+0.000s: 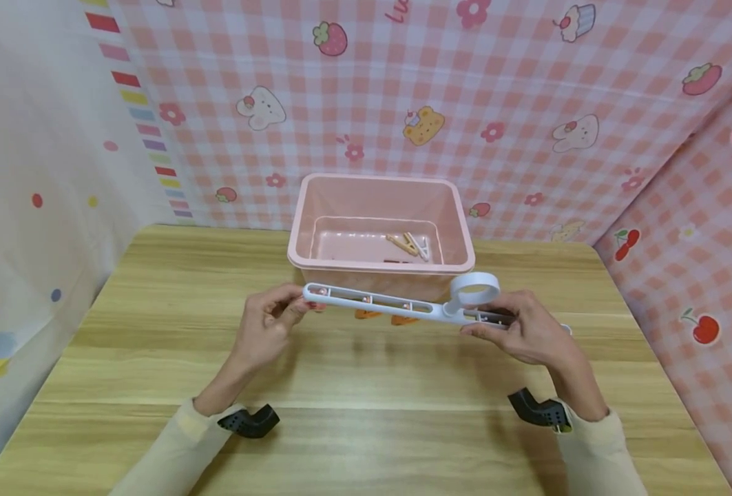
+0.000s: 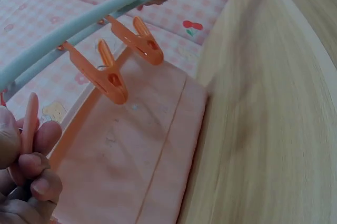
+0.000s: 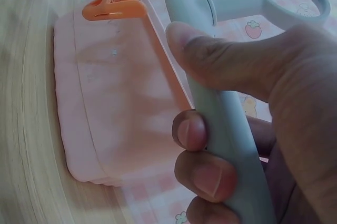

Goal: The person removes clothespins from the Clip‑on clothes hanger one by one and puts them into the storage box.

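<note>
While your left hand (image 1: 265, 327) is pinching a pink clip (image 2: 30, 126) and your right hand (image 1: 529, 331) is gripping the hanger (image 3: 227, 124), squeezing loosely is risking drops.

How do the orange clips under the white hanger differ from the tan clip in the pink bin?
Colour: the orange clips are vivid orange, the tan clip a duller yellowish-brown. Placement: the orange clips hang from the hanger; the tan clip lies inside the bin. Both have two arms.
</note>
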A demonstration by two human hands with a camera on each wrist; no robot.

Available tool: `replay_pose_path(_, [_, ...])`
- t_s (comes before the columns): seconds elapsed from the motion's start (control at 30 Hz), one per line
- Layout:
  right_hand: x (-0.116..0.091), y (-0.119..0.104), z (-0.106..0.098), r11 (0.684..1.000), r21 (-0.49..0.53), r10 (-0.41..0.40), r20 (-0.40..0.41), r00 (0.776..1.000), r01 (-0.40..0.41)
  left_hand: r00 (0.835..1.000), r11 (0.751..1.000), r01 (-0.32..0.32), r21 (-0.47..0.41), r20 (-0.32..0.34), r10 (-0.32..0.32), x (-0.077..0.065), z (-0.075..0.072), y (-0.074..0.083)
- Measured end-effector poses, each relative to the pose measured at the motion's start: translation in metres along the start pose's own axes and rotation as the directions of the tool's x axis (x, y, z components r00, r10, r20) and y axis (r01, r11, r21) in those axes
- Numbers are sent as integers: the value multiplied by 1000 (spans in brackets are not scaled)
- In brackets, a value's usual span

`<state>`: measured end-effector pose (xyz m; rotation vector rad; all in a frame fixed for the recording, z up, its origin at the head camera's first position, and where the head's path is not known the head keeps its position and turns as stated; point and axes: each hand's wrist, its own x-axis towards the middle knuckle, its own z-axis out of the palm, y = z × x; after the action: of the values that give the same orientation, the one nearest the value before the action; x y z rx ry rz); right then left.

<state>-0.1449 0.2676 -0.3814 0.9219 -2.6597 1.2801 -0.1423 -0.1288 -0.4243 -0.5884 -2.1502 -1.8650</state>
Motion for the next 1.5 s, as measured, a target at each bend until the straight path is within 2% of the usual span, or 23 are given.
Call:
replay_pose_path(0.07, [0, 0, 0, 1000, -1, 0, -1, 1000, 0, 1000, 1000, -3, -1, -7, 3, 0, 0, 1])
replay_pose_path(0.13, [0, 0, 1, 1000, 5, 8, 1, 1000, -8, 998, 998, -35, 48, -54, 38, -1, 1, 2])
replay_pose_path(0.23, [0, 0, 1, 1000, 12, 17, 4, 1000, -17, 980, 984, -99, 150, -154, 122, -1, 4, 2])
replay_pose_path(0.33, [1, -1, 2, 1000, 17, 19, 1, 1000, -19, 968, 977, -127, 174, -193, 160, -2, 5, 2])
replay_pose_path(0.43, [1, -1, 3, 1000, 13, 2, -5, 1000, -2, 980, 988, -104, 117, -157, 122, -3, 4, 2])
replay_pose_path(0.53, [2, 0, 4, 1000, 12, -11, -9, 1000, 11, 996, 999, -32, 27, -80, 34, -3, 1, 2])
replay_pose_path(0.6, [3, 1, 4, 1000, 12, -17, -8, 1000, 17, 999, 1000, 11, -8, -51, -11, -3, 0, 2])
replay_pose_path(0.67, [3, 1, 5, 1000, 12, -12, -9, 1000, 12, 998, 1000, 22, 1, -62, -22, -2, 0, 4])
replay_pose_path(0.77, [3, 0, 5, 1000, 9, -6, -13, 1000, 6, 991, 996, -61, 70, -118, 69, -1, 0, 6])
replay_pose_path(0.83, [2, -1, 5, 1000, 1, -3, -23, 1000, 3, 976, 984, -135, 120, -156, 153, 0, 1, 8])
replay_pose_path(0.9, [2, -2, 4, 1000, -6, -6, -30, 1000, 5, 966, 975, -173, 139, -169, 196, 1, 2, 9])
replay_pose_path(0.93, [2, -1, 4, 1000, -7, -9, -34, 999, 9, 968, 978, -166, 128, -169, 187, 0, 2, 9])
replay_pose_path(1.03, [3, 0, 5, 1000, -2, -8, -26, 1000, 8, 984, 995, -85, 54, -153, 93, -2, 3, 10])
replay_pose_path(1.13, [3, 1, 7, 1000, 7, 0, -18, 1000, 0, 993, 997, -6, -73, -118, -3, -4, 4, 10])
replay_pose_path(1.23, [4, 1, 8, 1000, 14, 3, -8, 1000, -3, 996, 986, 8, -166, -81, -22, -2, 3, 12])
replay_pose_path(1.3, [3, 1, 7, 1000, 21, -7, -11, 1000, 7, 997, 987, 15, -158, -71, -26, -1, 0, 13])
replay_pose_path(1.4, [2, 1, 5, 999, 2, -49, -29, 998, 49, 999, 995, 37, -89, -29, -39, 2, -5, 14])
replay_pose_path(1.5, [1, 2, 2, 994, -55, -94, -49, 994, 92, 996, 997, 76, -35, 50, -74, 6, -11, 14])
